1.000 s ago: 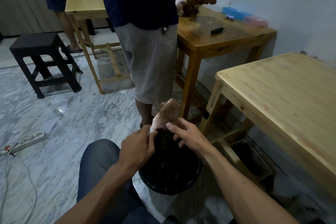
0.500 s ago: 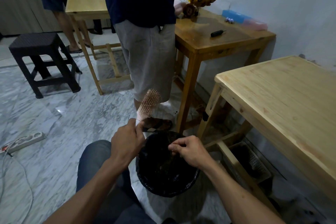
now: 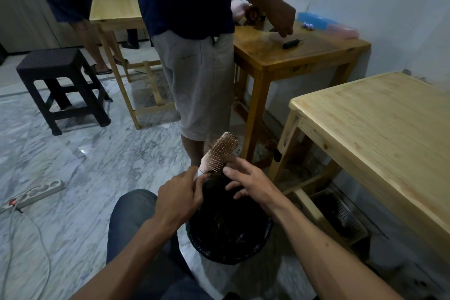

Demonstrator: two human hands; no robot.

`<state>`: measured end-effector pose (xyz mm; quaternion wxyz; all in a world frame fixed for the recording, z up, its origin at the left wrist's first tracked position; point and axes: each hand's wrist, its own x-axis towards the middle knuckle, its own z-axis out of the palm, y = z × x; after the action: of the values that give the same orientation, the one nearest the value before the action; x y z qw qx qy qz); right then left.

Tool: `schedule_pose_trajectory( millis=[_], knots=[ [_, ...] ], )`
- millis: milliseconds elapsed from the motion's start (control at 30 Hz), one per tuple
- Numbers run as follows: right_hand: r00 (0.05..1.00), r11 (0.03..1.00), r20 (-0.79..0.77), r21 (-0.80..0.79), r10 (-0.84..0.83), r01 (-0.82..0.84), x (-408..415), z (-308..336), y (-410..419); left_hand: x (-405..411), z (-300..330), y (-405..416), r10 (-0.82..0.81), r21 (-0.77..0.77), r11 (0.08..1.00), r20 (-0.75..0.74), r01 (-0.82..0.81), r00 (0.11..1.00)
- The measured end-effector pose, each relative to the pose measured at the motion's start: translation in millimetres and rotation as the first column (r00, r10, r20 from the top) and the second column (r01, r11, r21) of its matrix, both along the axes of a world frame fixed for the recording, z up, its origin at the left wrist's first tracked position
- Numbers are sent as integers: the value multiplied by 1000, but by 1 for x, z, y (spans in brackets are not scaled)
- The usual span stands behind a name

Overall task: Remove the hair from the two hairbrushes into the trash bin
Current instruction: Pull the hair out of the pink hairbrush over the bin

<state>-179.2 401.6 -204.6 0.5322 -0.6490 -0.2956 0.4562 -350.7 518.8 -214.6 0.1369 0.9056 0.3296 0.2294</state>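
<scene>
1. Fingers of the left hand are curled tight around the handle of a pale pink, oblong plastic hairbrush, so the handle is almost wholly hidden inside the fist.
2. Its bristled head sticks up and to the right, tilted, with the bristles facing the camera; whether any hair sits among them is too fine to make out.
3. The right hand is spread loosely open, fingers apart and slightly bent, and grips nothing. Its index fingertip lies against the lower edge of the bristle pad; whether it pinches a strand of hair I cannot tell.
4. Both hands hang directly above a round trash bin lined with a black plastic bag, standing on the floor between the seated person's knee and a table leg. The bin's inside is too dark to read, and the hands cover its far rim.
5. A second hairbrush cannot be made out.
6. To the right stands a pale wooden table, cut off by the frame edge; beneath it, a perforated metal basket sits in shadow.
7. Just beyond the bin stands another person in grey shorts, seen only from the shoulders down.
8. A white power strip lies on the grey marble floor at left.
</scene>
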Motion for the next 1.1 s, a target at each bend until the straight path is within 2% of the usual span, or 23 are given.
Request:
schedule_pose_trajectory(
  millis=[67, 167, 300, 400, 500, 567, 733, 800, 933, 1100],
  knots=[
    [999, 1000, -40, 21, -20, 20, -1, 1, 2, 0, 0, 0, -39, -8, 999, -17, 39, 999],
    [996, 996, 8, 1, -86, 86, -4, -3, 2, 0, -1, 2, -54, -14, 998, -32, 53, 998],
    [984, 986, 83, -41, -159, 163, -1, -9, -6, -1, 0, 13, 121, -85, 989, 26, -118, 992],
    [973, 984, 199, -111, -118, 142, 2, -12, -17, -6, 2, 21, 177, -93, 980, 23, -174, 984],
    [965, 979, 260, -199, 4, 50, 5, -13, -19, -7, 4, 18, 116, -65, 991, -3, -116, 993],
    [980, 979, 196, -202, 46, -6, 5, -12, -15, -6, 3, 12, 69, -45, 997, -11, -70, 998],
    [999, 1000, -35, 9, -23, 23, -1, -2, -3, -5, -1, 4, -93, -6, 996, -38, 92, 995],
    [994, 1000, -109, 21, -7, 9, -2, 1, -2, -7, -2, 3, -144, -17, 989, -36, 143, 989],
    [999, 1000, -18, 11, 28, -28, -5, -5, -4, -8, -3, 7, -130, -23, 991, 6, 130, 992],
    [986, 987, 39, 33, -160, 159, 2, -10, -11, -11, -3, 22, 19, -13, 1000, -43, -20, 999]
  ],
)
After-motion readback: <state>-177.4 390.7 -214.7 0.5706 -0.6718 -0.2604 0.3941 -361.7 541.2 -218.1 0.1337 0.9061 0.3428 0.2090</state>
